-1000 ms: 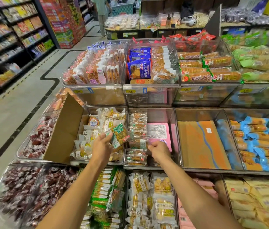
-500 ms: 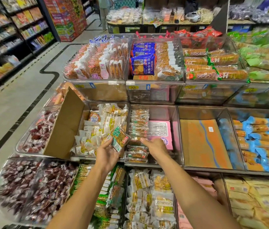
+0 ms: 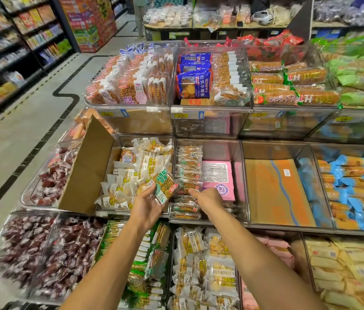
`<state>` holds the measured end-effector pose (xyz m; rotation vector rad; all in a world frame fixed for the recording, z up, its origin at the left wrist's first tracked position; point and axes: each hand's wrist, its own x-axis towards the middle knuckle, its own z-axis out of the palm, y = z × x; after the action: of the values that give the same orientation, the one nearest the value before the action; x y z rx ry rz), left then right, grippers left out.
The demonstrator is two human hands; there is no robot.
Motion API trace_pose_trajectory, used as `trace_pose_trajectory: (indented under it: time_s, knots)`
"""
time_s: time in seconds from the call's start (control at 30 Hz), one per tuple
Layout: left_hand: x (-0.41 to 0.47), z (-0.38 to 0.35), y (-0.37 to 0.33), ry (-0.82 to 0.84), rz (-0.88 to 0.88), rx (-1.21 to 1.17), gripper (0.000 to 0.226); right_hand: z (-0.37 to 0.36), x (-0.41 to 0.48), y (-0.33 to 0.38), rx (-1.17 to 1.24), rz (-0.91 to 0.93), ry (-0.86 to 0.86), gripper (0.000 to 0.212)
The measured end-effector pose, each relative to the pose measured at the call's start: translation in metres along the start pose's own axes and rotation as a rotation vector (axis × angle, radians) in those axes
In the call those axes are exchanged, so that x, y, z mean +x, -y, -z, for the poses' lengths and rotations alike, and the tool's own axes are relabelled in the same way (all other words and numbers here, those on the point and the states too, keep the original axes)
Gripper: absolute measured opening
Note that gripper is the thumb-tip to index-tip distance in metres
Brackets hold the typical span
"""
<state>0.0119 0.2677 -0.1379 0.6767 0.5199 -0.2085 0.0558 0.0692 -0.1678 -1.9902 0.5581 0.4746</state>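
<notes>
My left hand (image 3: 146, 208) holds a green and white snack packet (image 3: 164, 183), tilted, above the front edge of the middle row of clear bins. My right hand (image 3: 207, 199) is just right of it, its fingertips at the packet's lower right corner; the back of the hand hides whether they pinch anything. Behind both hands a neat column of small clear packets (image 3: 188, 162) lies along the left side of a clear bin (image 3: 239, 153), next to a pink box (image 3: 219, 175).
A cardboard flap (image 3: 89, 166) stands at the left of the bin of white and yellow packets (image 3: 131, 175). Orange cardboard (image 3: 272, 191) lines the bin to the right. Dark red candies (image 3: 49, 253) fill the left bins. The aisle floor (image 3: 20, 130) runs along the left.
Both hands drew back toward me from the bins. My right hand left the column of clear packets and moved left to the packet in my left hand.
</notes>
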Motion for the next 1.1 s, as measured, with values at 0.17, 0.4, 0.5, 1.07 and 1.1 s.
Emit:
trace_pose_trajectory:
  time_s: [0.17, 0.4, 0.5, 1.07, 1.1]
  knots:
    - [0.003, 0.001, -0.001, -0.010, 0.006, 0.045, 0.018, 0.005, 0.003, -0.004, 0.055, 0.004, -0.009, 0.049]
    - [0.001, -0.003, -0.001, 0.044, -0.057, 0.211, 0.026, 0.016, -0.002, -0.001, 0.053, 0.074, 0.059, 0.045]
    - [0.001, -0.004, -0.006, 0.064, -0.102, 0.337, 0.041, 0.032, -0.003, -0.009, 0.209, 0.191, -0.034, 0.031]
    - [-0.001, -0.027, 0.004, 0.085, -0.585, 1.387, 0.015, 0.063, -0.028, -0.006, 0.168, 0.610, -0.015, 0.020]
    - [0.000, -0.022, 0.006, 0.127, -0.640, 1.620, 0.011, 0.068, -0.027, -0.010, 0.115, 0.612, -0.029, 0.020]
